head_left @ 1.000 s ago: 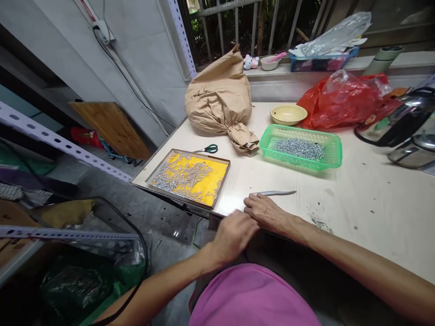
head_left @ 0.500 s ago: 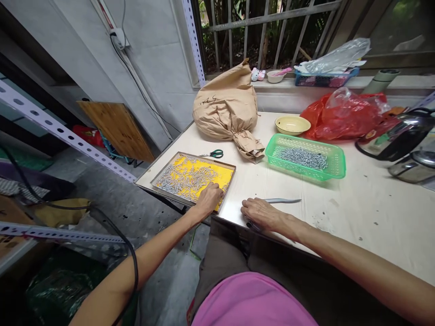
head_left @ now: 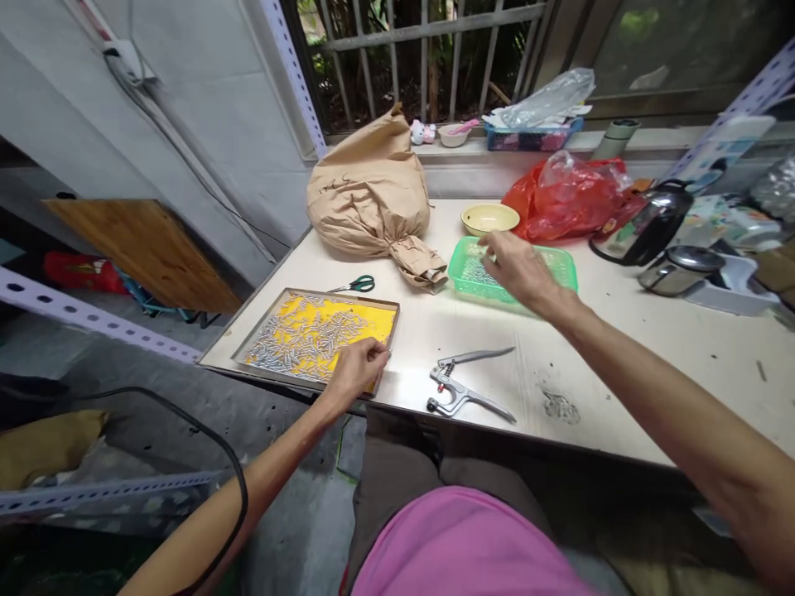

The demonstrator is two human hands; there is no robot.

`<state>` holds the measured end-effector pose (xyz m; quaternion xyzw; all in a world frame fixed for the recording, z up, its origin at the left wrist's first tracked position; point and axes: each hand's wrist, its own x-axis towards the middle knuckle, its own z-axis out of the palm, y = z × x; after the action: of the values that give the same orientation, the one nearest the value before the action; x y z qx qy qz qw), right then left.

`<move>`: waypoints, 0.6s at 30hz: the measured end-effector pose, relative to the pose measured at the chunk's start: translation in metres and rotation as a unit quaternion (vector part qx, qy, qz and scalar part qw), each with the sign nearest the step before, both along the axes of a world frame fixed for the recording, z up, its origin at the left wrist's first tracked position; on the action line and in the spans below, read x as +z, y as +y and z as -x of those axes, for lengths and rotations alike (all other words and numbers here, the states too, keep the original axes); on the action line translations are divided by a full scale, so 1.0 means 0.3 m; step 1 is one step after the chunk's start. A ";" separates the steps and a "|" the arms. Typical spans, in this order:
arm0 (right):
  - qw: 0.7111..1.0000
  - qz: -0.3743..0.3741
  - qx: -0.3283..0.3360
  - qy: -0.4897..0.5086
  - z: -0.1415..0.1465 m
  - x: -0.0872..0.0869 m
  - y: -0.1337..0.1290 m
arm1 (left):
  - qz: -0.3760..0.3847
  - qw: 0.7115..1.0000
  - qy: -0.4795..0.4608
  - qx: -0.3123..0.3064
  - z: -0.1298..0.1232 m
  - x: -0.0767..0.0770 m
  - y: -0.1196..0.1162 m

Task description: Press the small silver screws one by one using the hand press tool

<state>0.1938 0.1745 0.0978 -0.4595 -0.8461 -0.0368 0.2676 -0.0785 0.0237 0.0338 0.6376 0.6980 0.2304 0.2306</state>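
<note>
Leaving the pliers [head_left: 460, 393] idle, lower centre, the right hand [head_left: 520, 266] reaches over the green basket [head_left: 470, 288], centre right, grip unreadable; the left hand [head_left: 355, 364] pinches, contents unclear, at the lower-left tray [head_left: 378, 319].

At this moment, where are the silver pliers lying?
In the head view, the silver pliers lie on the table near its front edge, right of the yellow-bottomed tray.

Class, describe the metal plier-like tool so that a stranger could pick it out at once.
Find the pale table. Along its near edge, right of the yellow-bottomed tray and nearer the person than the green basket, lies the plier-like tool. Unlike the green-handled scissors behind the tray, it has bare silver handles, spread apart.
</note>
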 end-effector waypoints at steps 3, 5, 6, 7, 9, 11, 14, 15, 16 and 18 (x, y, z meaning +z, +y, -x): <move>0.998 0.016 -0.046 -0.033 -0.062 -0.014 -0.002 | 0.030 0.994 -0.100 -0.017 -0.107 0.028 -0.012; 0.997 0.065 -0.002 -0.046 -0.076 -0.062 -0.091 | 0.081 0.980 -0.176 -0.032 -0.166 0.022 -0.016; 0.994 0.099 0.032 -0.047 -0.080 -0.094 -0.153 | 0.114 0.969 -0.218 -0.034 -0.187 0.015 -0.015; 0.988 0.136 0.064 -0.045 -0.085 -0.127 -0.220 | 0.148 0.955 -0.256 -0.030 -0.204 0.006 -0.013; 0.973 0.201 0.097 -0.053 -0.099 -0.190 -0.353 | 0.208 0.927 -0.312 -0.012 -0.224 -0.009 -0.006; 0.959 0.251 0.107 -0.070 -0.118 -0.239 -0.457 | 0.245 0.910 -0.333 0.009 -0.235 -0.021 0.001; 0.949 0.290 0.089 -0.089 -0.143 -0.282 -0.535 | 0.261 0.910 -0.322 0.025 -0.245 -0.037 0.008; 0.947 0.295 0.083 -0.092 -0.147 -0.291 -0.542 | 0.260 0.914 -0.311 0.030 -0.249 -0.043 0.009; 0.947 0.298 0.076 -0.095 -0.150 -0.299 -0.542 | 0.261 0.917 -0.301 0.036 -0.252 -0.051 0.010; 0.946 0.301 0.068 -0.098 -0.152 -0.311 -0.531 | 0.272 0.918 -0.286 0.044 -0.259 -0.067 0.009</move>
<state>0.2393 0.0150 0.0045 -0.4540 -0.8691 0.1933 0.0344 -0.0006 0.0264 0.0137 0.4261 0.6650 0.2139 0.5748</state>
